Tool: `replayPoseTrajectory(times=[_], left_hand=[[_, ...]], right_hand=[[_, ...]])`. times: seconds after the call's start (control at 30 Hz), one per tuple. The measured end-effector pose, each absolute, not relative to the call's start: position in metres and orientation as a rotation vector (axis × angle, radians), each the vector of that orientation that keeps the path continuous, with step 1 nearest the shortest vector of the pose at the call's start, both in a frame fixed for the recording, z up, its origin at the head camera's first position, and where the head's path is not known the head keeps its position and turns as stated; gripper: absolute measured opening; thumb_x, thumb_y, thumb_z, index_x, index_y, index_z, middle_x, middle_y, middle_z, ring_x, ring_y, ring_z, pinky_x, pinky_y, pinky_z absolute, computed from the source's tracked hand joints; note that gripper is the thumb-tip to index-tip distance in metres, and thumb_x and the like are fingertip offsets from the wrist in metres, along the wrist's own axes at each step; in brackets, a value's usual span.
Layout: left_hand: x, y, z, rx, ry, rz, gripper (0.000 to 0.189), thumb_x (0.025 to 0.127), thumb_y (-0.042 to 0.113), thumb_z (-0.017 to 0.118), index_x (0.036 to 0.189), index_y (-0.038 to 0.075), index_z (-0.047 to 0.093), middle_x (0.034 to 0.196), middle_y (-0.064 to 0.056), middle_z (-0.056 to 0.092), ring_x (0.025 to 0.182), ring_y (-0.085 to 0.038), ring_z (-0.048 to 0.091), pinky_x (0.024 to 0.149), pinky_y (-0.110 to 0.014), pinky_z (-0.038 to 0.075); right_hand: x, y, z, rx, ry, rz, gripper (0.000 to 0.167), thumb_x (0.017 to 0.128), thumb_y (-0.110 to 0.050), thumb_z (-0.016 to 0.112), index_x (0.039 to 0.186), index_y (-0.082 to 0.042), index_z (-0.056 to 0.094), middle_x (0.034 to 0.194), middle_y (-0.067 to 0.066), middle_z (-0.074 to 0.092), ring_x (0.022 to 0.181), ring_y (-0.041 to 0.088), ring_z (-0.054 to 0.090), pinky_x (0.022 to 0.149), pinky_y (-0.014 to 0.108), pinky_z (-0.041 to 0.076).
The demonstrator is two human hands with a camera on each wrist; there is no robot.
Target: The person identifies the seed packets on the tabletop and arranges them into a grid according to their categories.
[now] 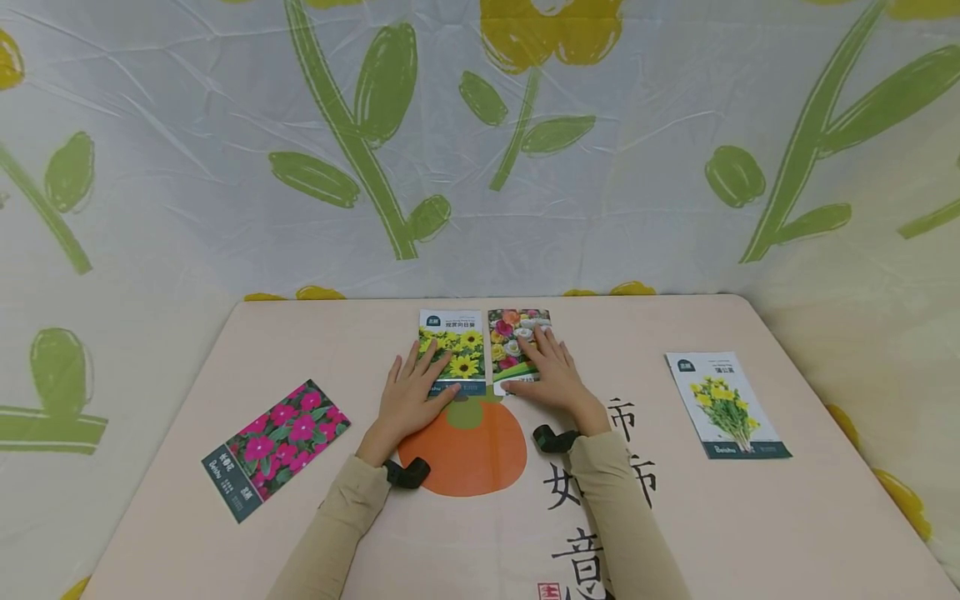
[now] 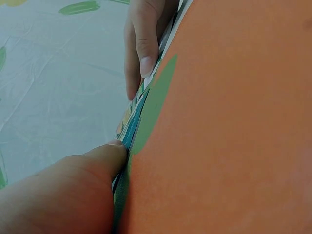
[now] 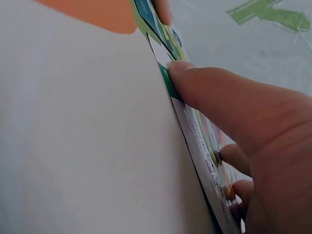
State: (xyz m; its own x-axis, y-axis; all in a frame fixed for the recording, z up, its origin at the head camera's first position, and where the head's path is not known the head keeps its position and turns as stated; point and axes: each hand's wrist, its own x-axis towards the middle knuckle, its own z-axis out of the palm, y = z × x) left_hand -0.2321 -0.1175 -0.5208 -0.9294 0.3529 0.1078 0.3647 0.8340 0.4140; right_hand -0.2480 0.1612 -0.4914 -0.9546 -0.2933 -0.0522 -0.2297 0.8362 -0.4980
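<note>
Two flower-seed packets lie side by side at the far middle of the table. One shows yellow sunflowers (image 1: 470, 340); the other, a packet of mixed-colour blooms (image 1: 504, 333), lies to its right. My left hand (image 1: 408, 400) rests on the left and lower part of the sunflower packet, fingers spread. Over the right side of the mixed-bloom packet lies my right hand (image 1: 555, 379), fingers extended. In the left wrist view the left thumb (image 2: 105, 158) touches a packet's near edge. The right thumb (image 3: 204, 87) presses a packet's lower edge in the right wrist view.
A pink-flower packet (image 1: 277, 450) lies slanted at the left. Toward the right side is a packet with yellow flowers (image 1: 723, 404). The pale table (image 1: 750, 533) bears an orange fruit print (image 1: 465, 458) and black characters. A flower-patterned curtain (image 1: 225, 167) hangs behind.
</note>
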Motion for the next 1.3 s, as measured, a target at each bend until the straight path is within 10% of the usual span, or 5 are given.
replayPoseTrajectory(times=[1.3], left_hand=[[-0.2310,-0.1177,-0.5210,-0.592,-2.969,-0.679,0.067,0.098,0.057,0.049,0.155,0.025,0.036,0.165,-0.005,0.018,0.152,-0.032,0.003,0.120,-0.056,0.002]], right_hand=[[-0.2503,0.1629,-0.4888,-0.455,2.872,-0.772,0.091,0.087,-0.050,0.069,0.157,-0.008,0.027,0.165,0.019,0.004,0.151,0.039,-0.003,0.118,0.058,-0.001]])
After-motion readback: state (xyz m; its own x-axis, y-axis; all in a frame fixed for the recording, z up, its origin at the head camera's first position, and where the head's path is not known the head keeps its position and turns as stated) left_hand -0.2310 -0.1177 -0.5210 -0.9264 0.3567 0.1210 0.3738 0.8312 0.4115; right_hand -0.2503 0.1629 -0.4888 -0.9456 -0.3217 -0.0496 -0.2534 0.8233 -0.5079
